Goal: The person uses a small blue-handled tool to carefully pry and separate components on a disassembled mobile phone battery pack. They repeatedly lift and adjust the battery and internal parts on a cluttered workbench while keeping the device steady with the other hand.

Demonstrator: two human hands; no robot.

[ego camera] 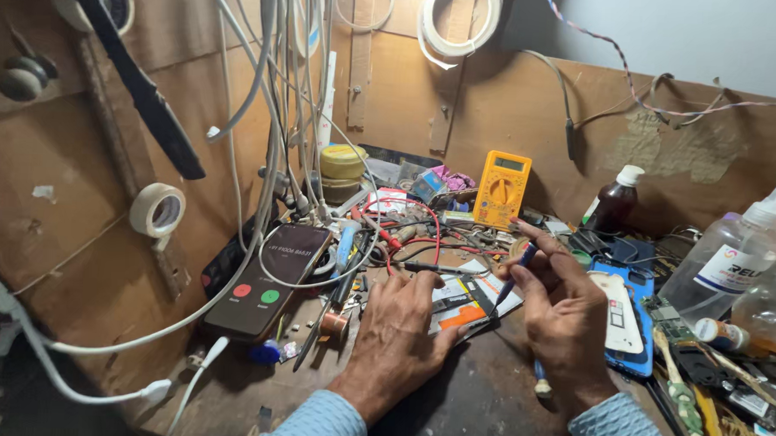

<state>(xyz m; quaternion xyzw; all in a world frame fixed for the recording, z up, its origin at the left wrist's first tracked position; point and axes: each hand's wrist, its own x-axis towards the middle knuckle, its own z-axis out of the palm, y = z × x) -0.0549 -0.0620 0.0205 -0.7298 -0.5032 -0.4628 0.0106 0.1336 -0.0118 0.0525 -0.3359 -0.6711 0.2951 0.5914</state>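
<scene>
My left hand (pixel 399 330) rests flat on the dark bench, its fingers pressing on an opened phone (pixel 464 303) with white and orange parts showing. My right hand (pixel 558 314) grips a thin blue-handled tool (pixel 513 278) like a pen, its tip pointing down onto that opened phone. A black probe with red lead (pixel 425 267) lies just beyond my left fingers. Both sleeves are light blue.
A phone with a lit call screen (pixel 270 278) leans at the left among hanging white cables (pixel 271 111). A yellow multimeter (pixel 502 188) stands at the back. A blue phone case (pixel 625 312), bottles (pixel 731 256), tape roll (pixel 158 210) and small parts crowd the bench.
</scene>
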